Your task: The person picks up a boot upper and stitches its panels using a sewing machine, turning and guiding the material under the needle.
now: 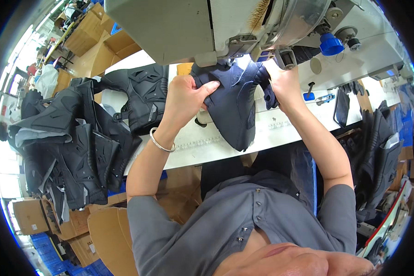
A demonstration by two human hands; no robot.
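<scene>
A dark navy-black boot upper (234, 117) lies on the white sewing table under the head of a sewing machine (170, 27), its pointed end hanging toward the table's front edge. My left hand (188, 96) pinches its left side, thumb on top and fingers curled beneath. On the far right side of the upper, my right hand (283, 85) grips the bunched material close to the needle area. The machine's parts and the material hide most of that hand's fingers. The needle itself cannot be made out.
Another black boot upper (145, 96) lies left of my left hand, beside a large heap of uppers (80, 152). A flat dark phone-like object (342, 108) and a small blue tool (325, 99) lie on the table (188, 156) at right. More uppers (382, 156) hang at far right.
</scene>
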